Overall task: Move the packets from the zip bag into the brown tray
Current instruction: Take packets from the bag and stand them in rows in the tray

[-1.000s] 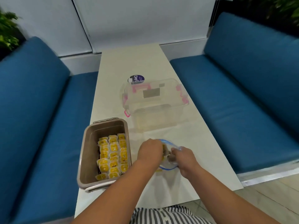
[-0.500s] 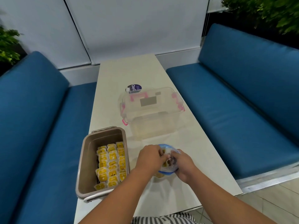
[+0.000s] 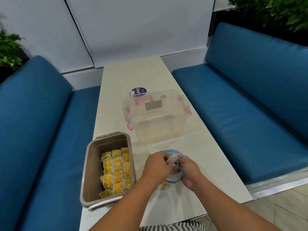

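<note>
- Your left hand (image 3: 156, 167) and right hand (image 3: 190, 172) are both gripping the zip bag (image 3: 175, 169), just right of the tray (image 3: 88, 164).
- Yellow packets (image 3: 116, 170) are lying in rows inside the tray.
- A clear box (image 3: 156, 117) is sitting beyond the tray.

a long pale table (image 3: 133, 77) runs between two blue benches (image 3: 41, 130) (image 3: 250, 114). white blinds (image 3: 133, 27) cover the far wall. green plants (image 3: 275, 12) (image 3: 8, 47) sit behind each bench. tiled floor (image 3: 275, 209) at right.
</note>
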The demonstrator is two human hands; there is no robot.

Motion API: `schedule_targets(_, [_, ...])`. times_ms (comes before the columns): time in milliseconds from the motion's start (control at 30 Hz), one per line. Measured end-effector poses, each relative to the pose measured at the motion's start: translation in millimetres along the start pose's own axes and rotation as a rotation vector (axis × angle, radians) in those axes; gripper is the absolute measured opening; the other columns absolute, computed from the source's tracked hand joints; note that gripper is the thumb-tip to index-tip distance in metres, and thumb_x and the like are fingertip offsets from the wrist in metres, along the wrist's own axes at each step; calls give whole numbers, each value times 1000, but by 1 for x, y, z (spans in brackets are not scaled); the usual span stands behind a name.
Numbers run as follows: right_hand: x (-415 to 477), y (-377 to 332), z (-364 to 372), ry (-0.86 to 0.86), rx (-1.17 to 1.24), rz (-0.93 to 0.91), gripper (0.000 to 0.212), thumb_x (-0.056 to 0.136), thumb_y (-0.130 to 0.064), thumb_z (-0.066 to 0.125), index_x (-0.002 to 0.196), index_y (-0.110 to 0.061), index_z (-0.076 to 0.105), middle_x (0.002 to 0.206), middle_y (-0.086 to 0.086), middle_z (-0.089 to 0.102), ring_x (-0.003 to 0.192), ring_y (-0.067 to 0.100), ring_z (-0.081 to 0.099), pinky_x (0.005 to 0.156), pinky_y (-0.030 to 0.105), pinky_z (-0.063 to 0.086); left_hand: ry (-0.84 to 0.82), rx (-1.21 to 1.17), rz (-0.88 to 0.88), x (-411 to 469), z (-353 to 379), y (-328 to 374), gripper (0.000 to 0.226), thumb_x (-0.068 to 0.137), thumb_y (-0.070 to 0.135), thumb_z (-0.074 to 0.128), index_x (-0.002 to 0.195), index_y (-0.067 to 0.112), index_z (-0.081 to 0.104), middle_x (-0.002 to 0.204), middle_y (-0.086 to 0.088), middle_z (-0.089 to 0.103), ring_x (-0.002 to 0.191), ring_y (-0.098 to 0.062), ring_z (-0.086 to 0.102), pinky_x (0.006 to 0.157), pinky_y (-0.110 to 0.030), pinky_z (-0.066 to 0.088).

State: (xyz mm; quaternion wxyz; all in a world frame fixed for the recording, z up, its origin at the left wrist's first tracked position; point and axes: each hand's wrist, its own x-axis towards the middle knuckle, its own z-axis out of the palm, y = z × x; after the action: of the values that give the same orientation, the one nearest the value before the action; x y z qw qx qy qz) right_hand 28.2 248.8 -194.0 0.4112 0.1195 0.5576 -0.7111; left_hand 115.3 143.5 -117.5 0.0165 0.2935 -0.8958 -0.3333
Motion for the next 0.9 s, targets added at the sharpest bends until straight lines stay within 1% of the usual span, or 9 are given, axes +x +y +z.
schedule_targets(100, [-1,1,2,-19,21,22,27,102,-10,52,123,0,64,118,26,72,103,37,70,100,54,53,-53,63,18,0,1,-1,10,86,27,64,95,23,68,88,3,70,81,-18,65,72,-28,52])
schedule_targets(200, [-1,-1,6,-27,41,30,27,102,-10,52,124,2,63,122,29,69,100,37,69,99,53,54,-93,177,27,1,3,-1,11,88,21,57,87,20,68,85,-3,69,80,-24,64,70,-31,52])
schedule_targets(267, [-1,-2,7,-35,43,34,28,102,-10,52,125,3,62,124,29,68,101,36,68,99,53,53,-89,215,30,2,4,-1,14,89,21,55,87,21,68,85,-4,68,80,-24,63,71,-32,53])
schedule_targets(400, [1,-2,9,-55,45,30,31,102,-9,51,129,3,59,118,30,68,102,38,64,104,59,49,-34,255,70,4,-9,7,16,89,22,56,84,18,70,80,-3,64,77,-24,62,62,-28,42])
schedule_targets(500, [3,-4,13,-50,60,33,28,101,-7,50,126,1,61,115,26,68,103,38,65,102,57,50,52,184,92,2,-34,14,14,93,26,58,103,22,68,92,-2,68,86,-23,63,72,-30,48])
schedule_targets(600, [6,-5,18,-62,72,52,25,102,-7,50,124,0,60,112,23,66,103,38,64,101,55,51,121,64,59,0,-69,16,15,93,30,65,104,28,55,81,-1,65,74,-18,62,64,-30,48])
schedule_targets(733, [14,-7,27,-79,54,58,22,103,-10,51,122,-1,59,97,19,65,78,28,64,81,45,56,125,-69,-15,-3,-121,13,5,94,16,66,92,21,68,73,4,65,52,-7,60,53,-16,47])
schedule_targets(833, [21,-7,34,-91,21,65,22,104,-12,50,121,-1,60,92,15,65,70,23,66,75,41,58,92,-80,-62,-10,-159,2,13,93,16,67,103,24,72,76,10,65,61,-3,63,57,-12,48])
schedule_targets(900, [26,-5,35,-96,21,86,24,104,-13,51,124,-2,60,88,12,65,66,20,64,71,36,57,64,123,-38,-17,-180,-9,29,91,19,69,117,31,71,80,17,61,75,-4,60,68,-14,47])
